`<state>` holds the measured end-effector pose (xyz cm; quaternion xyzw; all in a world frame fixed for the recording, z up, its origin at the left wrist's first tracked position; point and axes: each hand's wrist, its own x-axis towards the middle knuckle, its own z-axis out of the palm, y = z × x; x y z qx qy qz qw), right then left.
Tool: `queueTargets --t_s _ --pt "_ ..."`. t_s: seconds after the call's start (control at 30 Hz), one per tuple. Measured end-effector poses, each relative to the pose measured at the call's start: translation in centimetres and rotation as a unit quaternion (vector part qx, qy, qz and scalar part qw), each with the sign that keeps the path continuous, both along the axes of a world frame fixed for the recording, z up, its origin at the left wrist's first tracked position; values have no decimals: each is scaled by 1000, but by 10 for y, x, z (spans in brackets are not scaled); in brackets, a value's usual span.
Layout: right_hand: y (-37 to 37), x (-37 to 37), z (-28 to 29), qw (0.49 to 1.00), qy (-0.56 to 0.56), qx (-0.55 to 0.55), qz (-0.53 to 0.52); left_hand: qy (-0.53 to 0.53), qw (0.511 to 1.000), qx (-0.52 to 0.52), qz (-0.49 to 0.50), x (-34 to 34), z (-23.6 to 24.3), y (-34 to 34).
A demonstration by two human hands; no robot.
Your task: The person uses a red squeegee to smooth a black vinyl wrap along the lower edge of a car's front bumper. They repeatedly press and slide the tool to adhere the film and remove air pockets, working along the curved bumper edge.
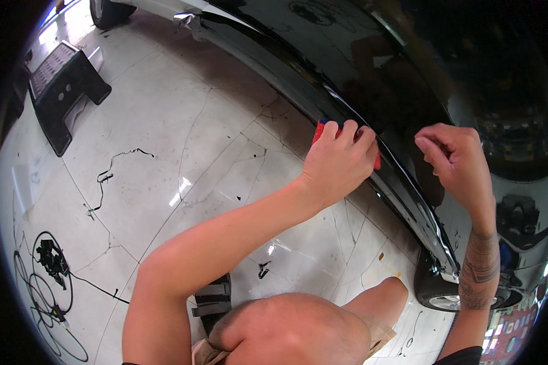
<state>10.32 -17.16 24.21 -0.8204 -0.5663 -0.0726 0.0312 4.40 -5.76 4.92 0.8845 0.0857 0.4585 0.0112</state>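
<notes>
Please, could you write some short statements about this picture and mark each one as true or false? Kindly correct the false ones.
1. The left hand holds a red object at the lower side of a black car. True.
2. A black step stool stands at the upper left of the picture. True.
3. The right hand rests on the step stool. False: it is curled by the car's side; whether it holds anything is hidden.
4. The tangled black cable lies at the upper right. False: it lies at the lower left.
5. Dark, crack-like lines run across the pale floor. True.
</notes>
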Motion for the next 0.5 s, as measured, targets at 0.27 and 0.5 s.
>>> queueTargets --t_s 0.27,0.5 --pt "19 27 -38 978 -153 69 128 -197 906 -347 -142 -24 -60 92" --pt "73 17 -108 920 -367 27 132 -353 806 -428 -204 -31 -19 102"
